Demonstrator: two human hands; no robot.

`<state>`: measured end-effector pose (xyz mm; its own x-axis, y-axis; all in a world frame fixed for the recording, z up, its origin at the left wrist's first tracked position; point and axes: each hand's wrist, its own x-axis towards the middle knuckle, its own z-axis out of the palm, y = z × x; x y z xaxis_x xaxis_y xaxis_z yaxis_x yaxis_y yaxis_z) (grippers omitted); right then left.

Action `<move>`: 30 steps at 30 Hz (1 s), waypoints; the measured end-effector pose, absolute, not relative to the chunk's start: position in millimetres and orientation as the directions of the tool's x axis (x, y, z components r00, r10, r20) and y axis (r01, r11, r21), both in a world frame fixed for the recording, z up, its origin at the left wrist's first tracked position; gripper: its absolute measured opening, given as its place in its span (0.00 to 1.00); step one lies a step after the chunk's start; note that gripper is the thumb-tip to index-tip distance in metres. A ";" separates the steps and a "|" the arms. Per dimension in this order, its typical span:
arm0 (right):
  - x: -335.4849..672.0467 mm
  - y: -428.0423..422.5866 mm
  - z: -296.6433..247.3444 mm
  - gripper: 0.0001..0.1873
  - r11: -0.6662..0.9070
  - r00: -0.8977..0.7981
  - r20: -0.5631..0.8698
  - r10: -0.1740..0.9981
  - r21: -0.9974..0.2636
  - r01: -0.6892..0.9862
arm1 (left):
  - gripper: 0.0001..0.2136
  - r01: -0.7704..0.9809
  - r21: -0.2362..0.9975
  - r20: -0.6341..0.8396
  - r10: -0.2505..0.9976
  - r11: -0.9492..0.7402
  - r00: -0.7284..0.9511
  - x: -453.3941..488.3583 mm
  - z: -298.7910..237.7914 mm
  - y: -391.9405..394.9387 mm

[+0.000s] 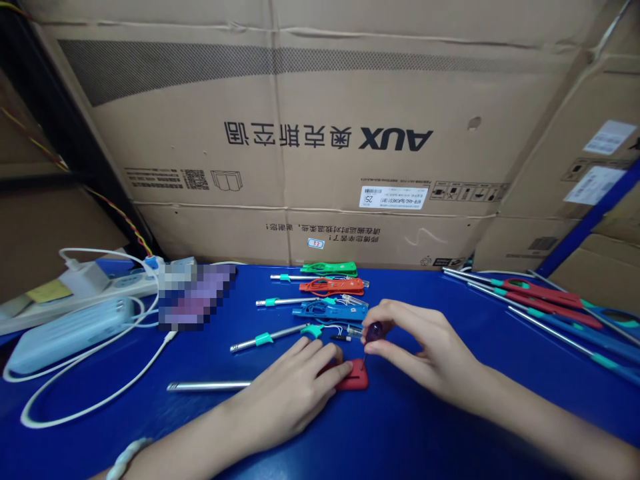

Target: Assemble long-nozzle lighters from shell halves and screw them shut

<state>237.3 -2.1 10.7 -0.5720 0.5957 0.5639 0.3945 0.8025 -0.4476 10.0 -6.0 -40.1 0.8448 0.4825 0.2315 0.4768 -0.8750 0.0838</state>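
My left hand (295,383) lies palm down on a red plastic tool (354,377), its fingers pressing the tool onto the blue table (400,427). The tool's metal rod (210,385) sticks out to the left. My right hand (425,350) pinches a small screwdriver with a purple handle (375,329), held upright with its tip on the red tool. Just beyond my hands lie three similar tools with rods: a blue one (330,311), an orange one (333,287) and a green one (330,269).
Big cardboard boxes (300,133) wall off the back of the table. On the left lie a white power strip (75,293), a pale power bank (70,333) and a looping white cable (90,393). More red and blue long tools (550,303) lie at the right.
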 end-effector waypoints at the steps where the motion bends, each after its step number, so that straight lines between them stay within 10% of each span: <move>1: 236.6 -2.7 10.3 0.04 0.805 -0.575 0.564 0.593 -0.445 0.393 | 0.14 0.478 0.080 0.227 0.483 -0.875 0.846 10.0 -40.3 -5.9; 30: 240.4 4.8 13.3 0.06 0.608 -0.330 0.512 0.793 -0.704 0.368 | 0.17 0.491 0.113 0.171 0.504 -0.864 0.847 9.7 -36.2 -6.0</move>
<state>240.4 4.8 13.3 -0.3297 0.7929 0.5125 0.3678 0.6078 -0.7037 9.7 -6.0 -36.2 0.8467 0.5039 0.1710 0.4911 -0.8637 0.1132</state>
